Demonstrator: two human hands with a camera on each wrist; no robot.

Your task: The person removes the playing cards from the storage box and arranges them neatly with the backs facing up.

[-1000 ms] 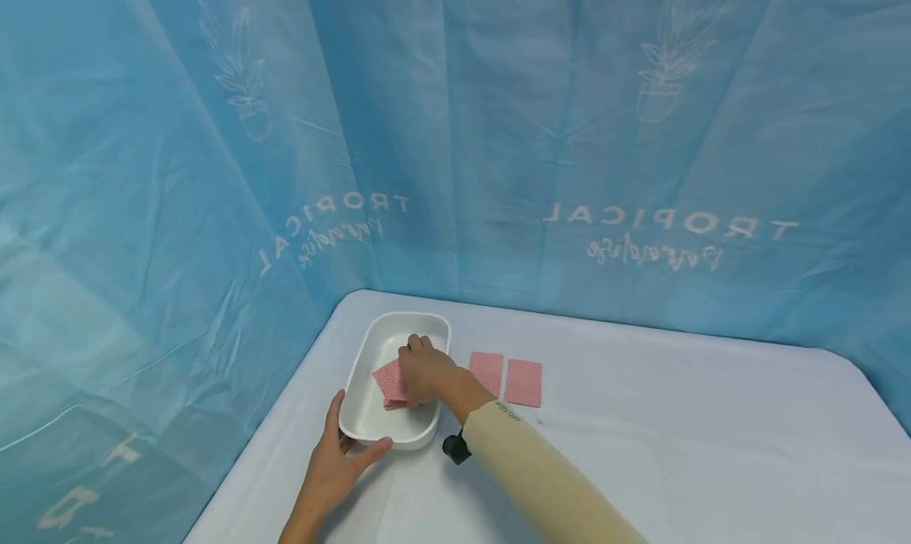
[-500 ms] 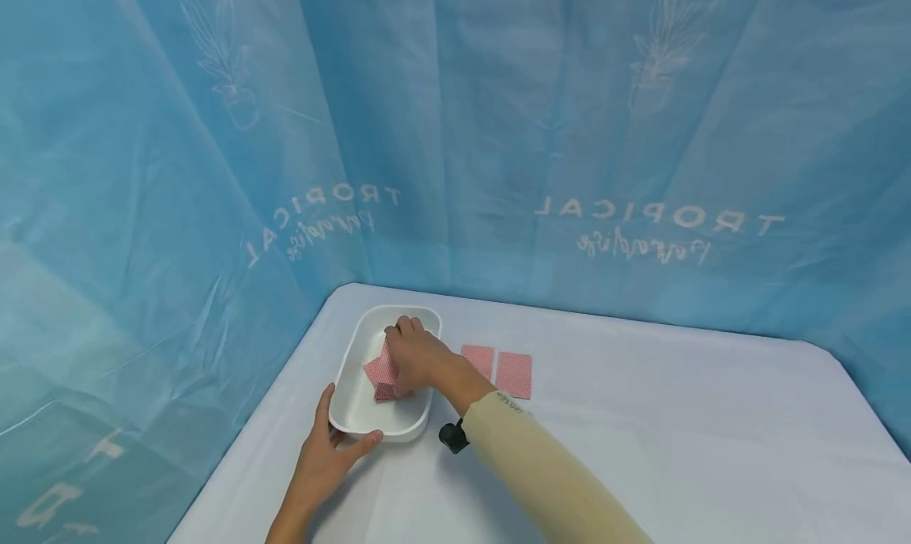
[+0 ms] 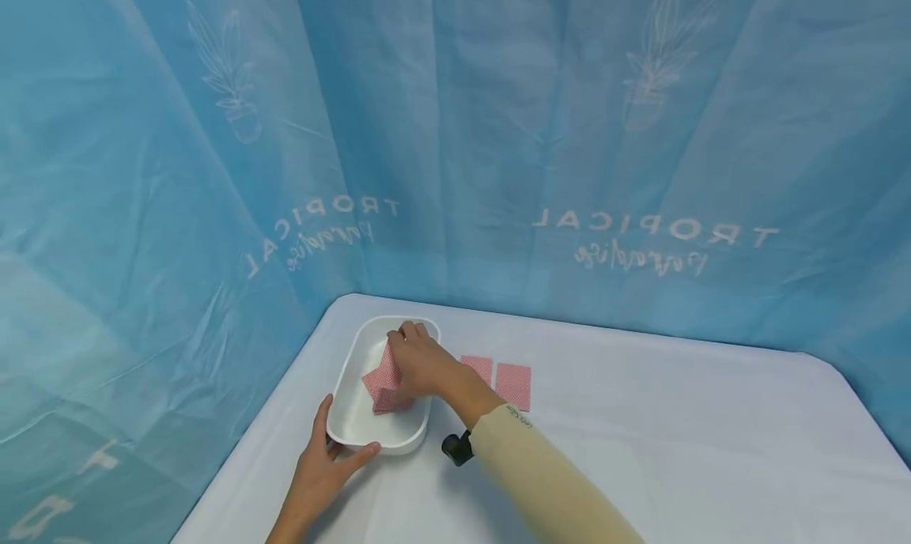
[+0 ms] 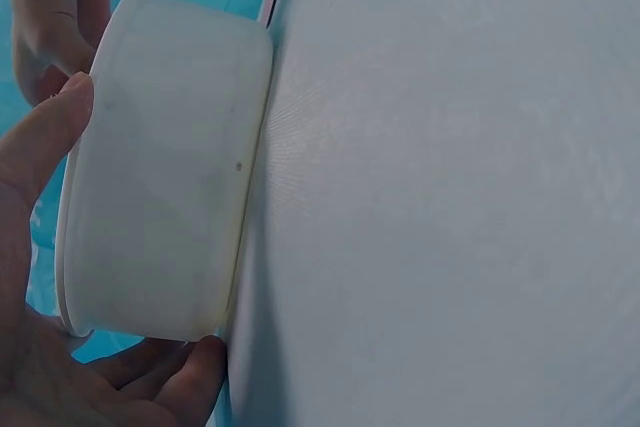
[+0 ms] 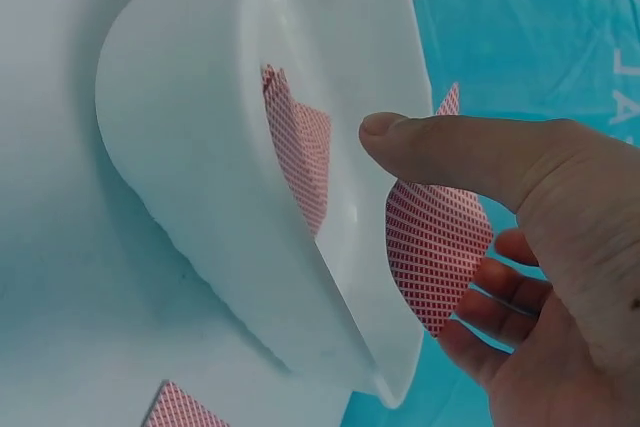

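A white plastic tub (image 3: 350,417) stands at the left of the table, with several red-patterned playing cards (image 3: 380,398) lying askew on its floor. My left hand (image 3: 313,473) grips the tub's near left corner. In the left wrist view its thumb (image 4: 50,132) is at the rim and its fingers (image 4: 190,382) curl against the side wall. Over the tub, my right hand (image 3: 425,364) pinches a playing card (image 5: 435,247), back side showing and slightly bent in the right wrist view. Below it the other cards (image 5: 305,162) lie partly behind the tub wall.
Two playing cards, one partly behind my right forearm (image 3: 478,366) and one further right (image 3: 514,386), lie face down side by side on the white-covered table (image 3: 640,433). Blue printed curtains (image 3: 498,133) rise beyond the table's back and left edges.
My right hand has drawn a card up from the pile, and more of its back now shows at the fingers. The left hand keeps its grip on the tub; the head view has shifted slightly.
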